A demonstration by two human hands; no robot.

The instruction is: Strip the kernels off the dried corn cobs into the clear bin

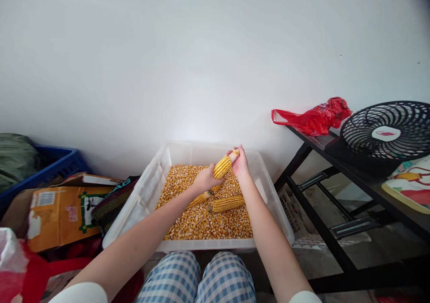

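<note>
A partly stripped corn cob [222, 167] is held slantwise above a bin of kernels. My left hand [205, 179] is wrapped round its lower end. At the upper end, where a pale bare patch shows, my right hand [240, 163] grips the cob, with its fingers behind it. Below them lies a whole corn cob [227, 204] on the loose corn kernels [201, 227]. Another cob [200, 199] lies left of it, partly covered by my left forearm. The clear plastic bin [136, 209] holds all of these.
On the right stands a black folding table [322, 148] with a red plastic bag [317, 118] and a black fan [386, 132]. Left of the bin are an orange cardboard box [63, 213], a mesh bag [114, 204] and a blue crate [63, 159]. A white wall [201, 61] rises behind.
</note>
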